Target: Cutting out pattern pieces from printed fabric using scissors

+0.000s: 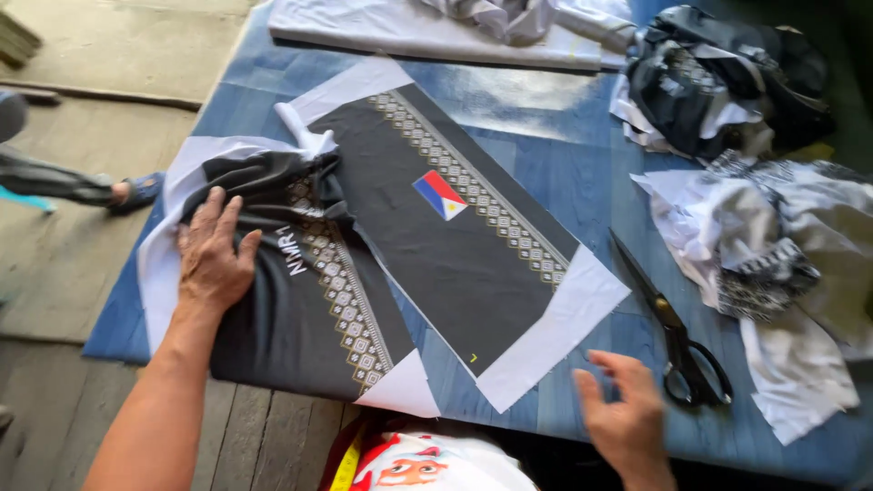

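1. Two printed fabric panels lie on the blue worktop (555, 173), a board with a wood-plank pattern. The flat black panel (455, 236) runs diagonally from the far left towards the near edge, with white margins at both ends, a band of small geometric motifs along one long side and a small red, blue and white flag emblem at its middle.
2. The bunched black panel (309, 300) lies at the near left corner, partly overlapping the flat one. It carries the same motif band plus white lettering, and is rumpled at its far end.
3. The left hand (211, 256) rests palm-down on the bunched panel, fingers slightly spread and pressed flat. Judgement: it pins and smooths the thin, slippery-looking cloth so it stays put.
4. The right hand (626, 411) hovers at the near edge just beside the flat panel's white corner, fingers loosely spread and a little blurred, holding nothing.
5. Black-handled scissors (675, 329) lie on the worktop near the right hand, blades closed and pointing away, within easy reach.
6. White and black offcuts (773, 264) are heaped at the right edge, and dark crumpled fabric (727, 77) sits at the far right corner.
7. A white folded cloth (427, 27) lies along the far edge.
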